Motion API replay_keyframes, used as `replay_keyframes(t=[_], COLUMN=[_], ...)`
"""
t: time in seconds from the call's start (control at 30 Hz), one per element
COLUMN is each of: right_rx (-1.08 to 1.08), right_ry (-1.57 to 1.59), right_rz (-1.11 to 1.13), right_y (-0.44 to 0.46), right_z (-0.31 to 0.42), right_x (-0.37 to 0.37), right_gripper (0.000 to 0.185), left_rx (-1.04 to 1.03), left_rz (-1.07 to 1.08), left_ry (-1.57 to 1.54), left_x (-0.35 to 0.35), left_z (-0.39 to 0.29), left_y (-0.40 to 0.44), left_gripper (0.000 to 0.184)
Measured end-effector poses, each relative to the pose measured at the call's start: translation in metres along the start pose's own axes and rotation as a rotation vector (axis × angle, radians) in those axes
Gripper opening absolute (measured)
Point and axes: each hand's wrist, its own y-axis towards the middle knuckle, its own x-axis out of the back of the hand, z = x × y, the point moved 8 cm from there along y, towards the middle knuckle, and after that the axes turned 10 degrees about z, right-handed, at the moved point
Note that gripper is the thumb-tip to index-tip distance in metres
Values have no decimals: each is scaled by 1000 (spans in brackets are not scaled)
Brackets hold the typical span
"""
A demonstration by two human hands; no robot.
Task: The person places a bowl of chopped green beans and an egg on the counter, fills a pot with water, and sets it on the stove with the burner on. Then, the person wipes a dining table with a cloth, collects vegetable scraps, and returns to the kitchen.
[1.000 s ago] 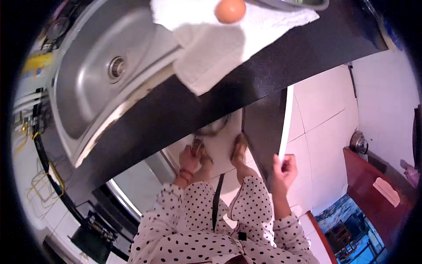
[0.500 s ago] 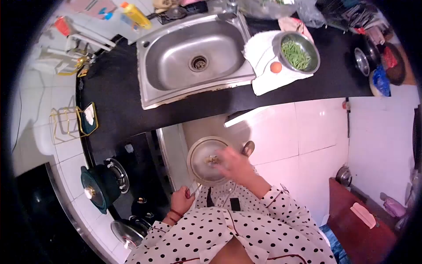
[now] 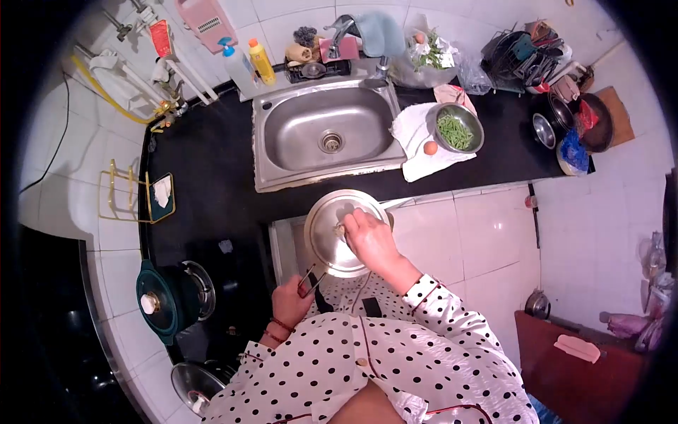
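A round, shallow metal strainer (image 3: 326, 251) with a looped wire handle is held level in front of my body, below the counter edge. My left hand (image 3: 291, 300) is closed around its wire handle at the lower left. My right hand (image 3: 371, 240) is over the strainer, fingers bent and pressed together near its middle. Small pale bits (image 3: 340, 231) show at those fingertips; what they are I cannot make out. The right fingers' far side is hidden.
Beyond the strainer is a steel sink (image 3: 326, 134). To its right, a metal bowl of green beans (image 3: 459, 128) and an egg (image 3: 430, 148) rest on a white cloth (image 3: 418, 167). A dark green pot (image 3: 157, 304) stands by the stove burner at left.
My right hand has come down and inward, its spread fingers now closing at the strainer's middle. The strainer sits closer to the counter edge. The camera view has tilted up, showing more wall.
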Motion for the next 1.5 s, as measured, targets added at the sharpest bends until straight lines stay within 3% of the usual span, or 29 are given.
replay_keyframes(t=[0.2,0.33,0.4,0.47,0.53,0.57,0.83,1.1,1.5], right_rx=[82,-105,-123,-229,-532,-578,-784,-876,-936], right_ry=[50,336,506,784,1911,2023,1990,2003,1853], right_rz=[-175,-408,-385,-235,-113,-64,-6,-48,-104], right_y=[22,51,81,115,132,143,143,143,132], right_z=[-15,-79,-136,-183,-236,-255,-392,-353,-335], right_x=[48,85,85,89,39,27,-61,-121,-133], right_gripper=[16,20,14,10,19,19,21,22,25], left_rx=[70,121,178,196,184,182,275,429,434], left_rz=[-13,-51,-81,-127,-188,-220,-234,-98,-27], left_ry=[-121,-201,-265,-259,-179,-182,-151,-54,55], left_x=[9,25,31,40,50,56,64,66,60], left_z=[-6,-18,-18,-19,-22,-27,-25,41,80], left_y=[20,42,61,85,115,131,284,329,325], left_gripper=[25,26,25,24,23,24,27,20,25])
